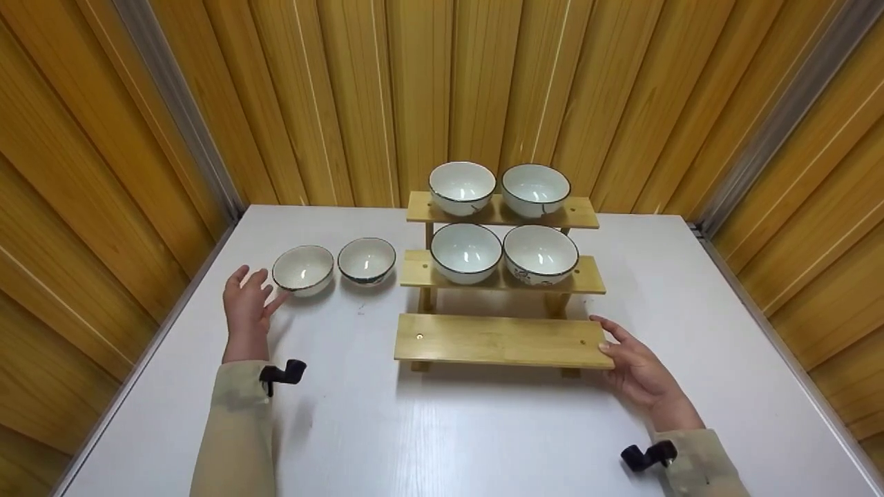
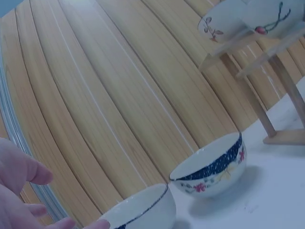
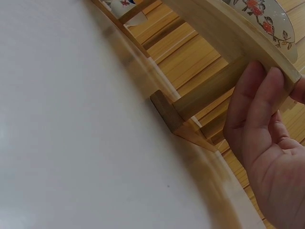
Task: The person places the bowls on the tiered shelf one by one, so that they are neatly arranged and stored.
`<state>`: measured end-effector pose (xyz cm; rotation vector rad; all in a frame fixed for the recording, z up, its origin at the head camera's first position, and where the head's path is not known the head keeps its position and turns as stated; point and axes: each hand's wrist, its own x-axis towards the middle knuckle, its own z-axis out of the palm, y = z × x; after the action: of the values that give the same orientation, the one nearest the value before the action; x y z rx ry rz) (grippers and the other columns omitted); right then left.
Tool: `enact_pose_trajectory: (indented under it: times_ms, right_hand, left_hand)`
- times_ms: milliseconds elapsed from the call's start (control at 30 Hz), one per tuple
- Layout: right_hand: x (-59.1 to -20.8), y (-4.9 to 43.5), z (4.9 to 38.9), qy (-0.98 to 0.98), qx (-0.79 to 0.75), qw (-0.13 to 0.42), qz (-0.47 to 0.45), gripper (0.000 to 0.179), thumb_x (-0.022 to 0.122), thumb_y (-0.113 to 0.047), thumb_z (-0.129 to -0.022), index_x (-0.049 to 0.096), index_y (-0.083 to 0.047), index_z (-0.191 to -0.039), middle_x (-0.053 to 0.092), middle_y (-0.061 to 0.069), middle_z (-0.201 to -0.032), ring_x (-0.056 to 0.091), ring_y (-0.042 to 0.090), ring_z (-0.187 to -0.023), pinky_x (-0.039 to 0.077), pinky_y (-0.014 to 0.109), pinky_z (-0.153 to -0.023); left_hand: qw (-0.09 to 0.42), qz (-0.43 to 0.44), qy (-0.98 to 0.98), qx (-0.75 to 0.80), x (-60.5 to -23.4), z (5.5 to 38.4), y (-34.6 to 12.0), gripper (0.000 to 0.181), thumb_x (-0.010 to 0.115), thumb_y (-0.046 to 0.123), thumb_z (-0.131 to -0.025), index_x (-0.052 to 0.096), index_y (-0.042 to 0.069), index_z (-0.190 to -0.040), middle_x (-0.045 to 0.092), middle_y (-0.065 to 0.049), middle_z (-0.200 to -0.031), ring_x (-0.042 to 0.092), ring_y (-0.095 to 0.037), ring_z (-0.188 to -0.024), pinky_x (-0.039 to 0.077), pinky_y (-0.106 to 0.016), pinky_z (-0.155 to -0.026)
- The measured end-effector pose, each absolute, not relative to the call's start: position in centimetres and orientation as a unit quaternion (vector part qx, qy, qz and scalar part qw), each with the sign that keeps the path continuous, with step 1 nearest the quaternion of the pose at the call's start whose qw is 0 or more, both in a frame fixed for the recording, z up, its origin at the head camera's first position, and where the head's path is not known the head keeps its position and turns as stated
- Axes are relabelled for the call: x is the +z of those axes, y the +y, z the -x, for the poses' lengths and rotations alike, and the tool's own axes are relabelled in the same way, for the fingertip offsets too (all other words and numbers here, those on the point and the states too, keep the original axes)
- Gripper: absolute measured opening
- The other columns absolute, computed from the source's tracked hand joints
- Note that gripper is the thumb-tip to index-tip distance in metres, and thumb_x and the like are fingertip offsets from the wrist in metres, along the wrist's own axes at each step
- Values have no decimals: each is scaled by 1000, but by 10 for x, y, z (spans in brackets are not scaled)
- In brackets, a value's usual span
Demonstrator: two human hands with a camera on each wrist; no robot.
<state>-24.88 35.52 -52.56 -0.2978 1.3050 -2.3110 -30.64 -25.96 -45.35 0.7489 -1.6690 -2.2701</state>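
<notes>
My left hand (image 1: 247, 307) is beside the leftmost bowl (image 1: 302, 270), fingers spread and thumb tip right at its rim. A second small bowl (image 1: 367, 261) stands just to the right; in the left wrist view this bowl (image 2: 212, 167) shows a dark blue band and red flowers. With my right hand (image 1: 646, 379) I grip the right end of the bottom shelf (image 1: 501, 342) of a three-step wooden stand, thumb on top and fingers (image 3: 259, 102) underneath. That bottom shelf bears nothing.
Two bowls stand on the top step, a left one (image 1: 462, 186) and a right one (image 1: 536, 190). Two more, a left one (image 1: 466, 252) and a right one (image 1: 541, 254), are on the middle step. Wood-patterned walls (image 1: 476, 83) enclose the white table (image 1: 331, 414) behind and at both sides.
</notes>
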Motion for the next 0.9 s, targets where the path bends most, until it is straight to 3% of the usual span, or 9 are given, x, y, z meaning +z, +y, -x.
enact_pose_trajectory:
  times_ms: [233,333,400,500,600,733,900]
  right_hand:
    - [-526,356,249,463,-849,234,101,48,35,3,-108,47,-25,-145,59,-2,-136,69,13,-106,63,21,-82]
    - [-526,355,249,462,-850,233,102,48,35,3,-108,47,-25,-146,59,-1,-137,69,14,-108,63,21,-86]
    - [-527,355,249,463,-849,232,102,48,35,3,-108,47,-25,-145,60,-1,-137,69,13,-108,63,21,-85]
    - [-527,355,250,463,-849,234,104,48,35,3,-108,46,-24,-146,60,-1,-137,69,14,-108,63,21,-85]
    - [-528,355,250,460,-849,236,108,48,35,3,-108,45,-23,-147,60,-1,-137,69,14,-108,63,21,-84]
    - [-527,355,249,461,-848,238,110,48,35,2,-109,45,-24,-148,61,-1,-138,70,14,-108,63,21,-83]
    - [-527,356,248,469,-845,233,108,48,35,2,-109,43,-24,-149,59,-2,-139,69,13,-106,62,20,-83]
  left_hand:
    - [75,-269,-589,-758,-475,320,-263,77,49,19,-106,2,21,-167,14,-14,-172,23,-34,-157,54,-38,-111]
    - [63,-264,-592,-759,-480,327,-261,82,52,16,-105,-1,23,-167,15,-19,-171,29,-33,-154,56,-38,-108]
    - [57,-262,-603,-751,-483,331,-261,84,55,16,-104,-1,23,-167,19,-20,-170,41,-31,-146,58,-38,-104]
    - [48,-266,-619,-737,-487,337,-259,86,58,14,-103,2,24,-167,24,-18,-169,57,-24,-121,62,-36,-98]
    - [35,-270,-617,-738,-490,341,-258,88,59,9,-101,3,27,-167,18,-16,-171,57,-20,-108,62,-37,-99]
    - [30,-270,-589,-762,-492,344,-255,90,55,0,-100,3,30,-167,4,-12,-174,55,-26,-124,55,-43,-109]
    - [42,-266,-555,-787,-490,343,-250,92,52,-6,-98,4,34,-166,0,-10,-175,45,-30,-143,52,-42,-113]
